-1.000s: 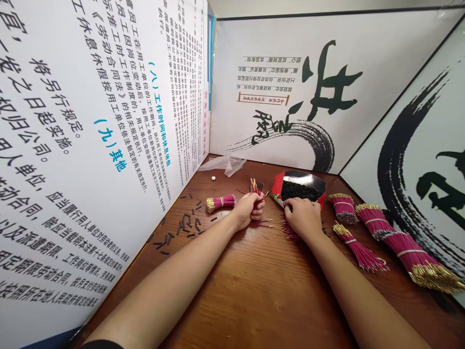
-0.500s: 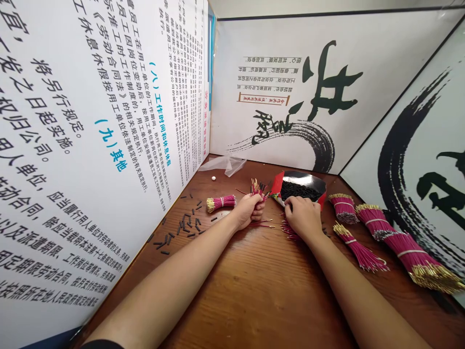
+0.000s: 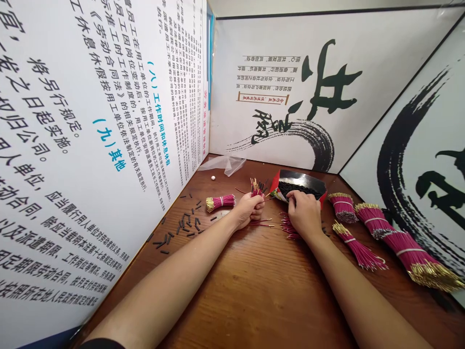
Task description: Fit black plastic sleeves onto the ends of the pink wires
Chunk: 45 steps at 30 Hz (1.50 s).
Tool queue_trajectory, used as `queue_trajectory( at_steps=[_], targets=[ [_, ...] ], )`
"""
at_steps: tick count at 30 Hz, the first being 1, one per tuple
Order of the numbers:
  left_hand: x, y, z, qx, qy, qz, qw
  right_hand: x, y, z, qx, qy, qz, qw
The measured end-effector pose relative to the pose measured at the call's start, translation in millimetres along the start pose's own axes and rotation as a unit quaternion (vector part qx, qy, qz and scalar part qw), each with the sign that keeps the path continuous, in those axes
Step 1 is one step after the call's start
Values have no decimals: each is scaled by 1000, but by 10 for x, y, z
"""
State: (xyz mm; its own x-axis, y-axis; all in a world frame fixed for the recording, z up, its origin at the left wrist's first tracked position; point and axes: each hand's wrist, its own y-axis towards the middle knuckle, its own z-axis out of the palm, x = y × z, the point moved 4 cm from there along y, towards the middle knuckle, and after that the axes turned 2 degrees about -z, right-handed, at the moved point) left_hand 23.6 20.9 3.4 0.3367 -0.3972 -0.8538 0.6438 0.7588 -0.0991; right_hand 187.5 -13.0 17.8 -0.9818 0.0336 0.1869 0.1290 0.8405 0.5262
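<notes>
My left hand (image 3: 249, 210) is closed around a small bunch of pink wires (image 3: 256, 187) whose gold tips stick up above the fist. My right hand (image 3: 304, 213) lies palm down at the front rim of a red tray (image 3: 276, 183) full of small black tubes (image 3: 301, 188). Its fingertips are curled into the tubes, and what they pinch, if anything, is hidden. Loose pink wires (image 3: 288, 227) lie on the table under and left of the right hand.
A tied pink wire bundle (image 3: 220, 201) and several scattered black tubes (image 3: 187, 224) lie left of my hands. More tied bundles (image 3: 399, 242) lie at the right. A clear plastic bag (image 3: 225, 164) sits in the back corner. Printed boards (image 3: 109, 121) wall in the wooden table (image 3: 261, 291).
My right hand has moved slightly forward, up to the tray's rim and into the black tubes. The left hand keeps its hold on the wire bunch.
</notes>
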Motion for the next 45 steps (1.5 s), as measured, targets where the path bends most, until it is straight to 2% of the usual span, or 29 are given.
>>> queue_trajectory(
  at_steps=[11, 15, 18, 21, 25, 29, 32, 37, 45],
  targets=[
    [4, 14, -7, 8, -27, -13, 1000, -89, 12, 79, -13, 85, -16, 996],
    [-1, 12, -6, 10, -24, -14, 1000, -52, 22, 3, -68, 147, -23, 987],
    [-10, -2, 4, 4, -20, -10, 1000, 9, 42, -77, -112, 223, -12, 968],
    [-19, -17, 22, -2, -2, 6, 1000, 49, 67, -84, -106, 330, 58, 936],
    [-5, -8, 26, -14, 24, 16, 999, 116, 67, 15, -44, 500, 164, 850],
    [13, 17, 9, -27, 27, 7, 999, 233, 32, 79, -1, 597, 190, 779],
    [10, 16, 9, -24, 27, 2, 999, 298, 7, 90, 11, 626, 194, 755],
    [-11, -9, 19, -12, 25, 6, 1000, 347, -5, 93, 20, 637, 186, 748],
    [-29, -31, 31, -9, 23, 4, 1000, 311, -7, 116, 2, 630, 186, 754]
  ],
)
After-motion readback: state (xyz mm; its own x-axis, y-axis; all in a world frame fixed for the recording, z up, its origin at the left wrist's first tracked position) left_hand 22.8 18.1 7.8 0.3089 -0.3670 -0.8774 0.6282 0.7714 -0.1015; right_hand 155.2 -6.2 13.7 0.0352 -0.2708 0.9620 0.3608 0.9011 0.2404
